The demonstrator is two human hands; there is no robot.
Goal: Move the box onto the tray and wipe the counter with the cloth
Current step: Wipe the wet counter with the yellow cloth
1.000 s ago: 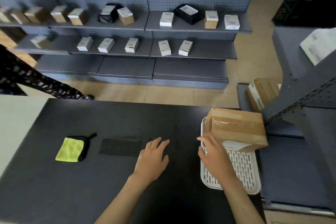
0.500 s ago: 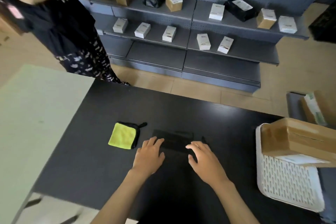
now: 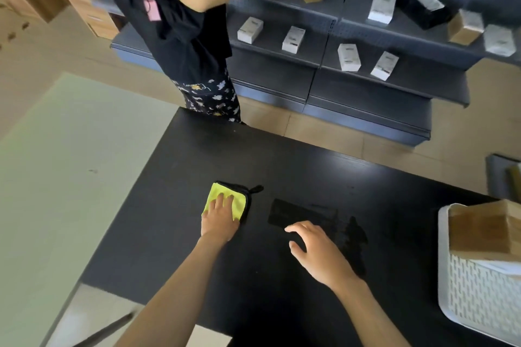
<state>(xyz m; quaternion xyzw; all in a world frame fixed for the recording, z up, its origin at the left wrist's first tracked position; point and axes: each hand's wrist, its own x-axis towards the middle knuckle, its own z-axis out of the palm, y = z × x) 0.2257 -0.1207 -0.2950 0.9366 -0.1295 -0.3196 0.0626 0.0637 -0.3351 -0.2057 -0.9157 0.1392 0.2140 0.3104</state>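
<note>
A folded yellow cloth with a black edge lies on the black counter, left of centre. My left hand rests flat on top of it, fingers spread. My right hand hovers open over the counter to the right, holding nothing, just below a dull rectangular patch. The brown cardboard box sits on the far end of the white slotted tray at the counter's right edge.
Another person in dark clothes stands at the counter's far left corner, reaching toward grey shelves stocked with small boxes. A pale table adjoins the counter on the left. Tan floor lies between counter and shelves.
My left hand moved left onto the yellow cloth. My right hand left the box on the tray and came to the counter's middle. The view swung left and the other person came into view.
</note>
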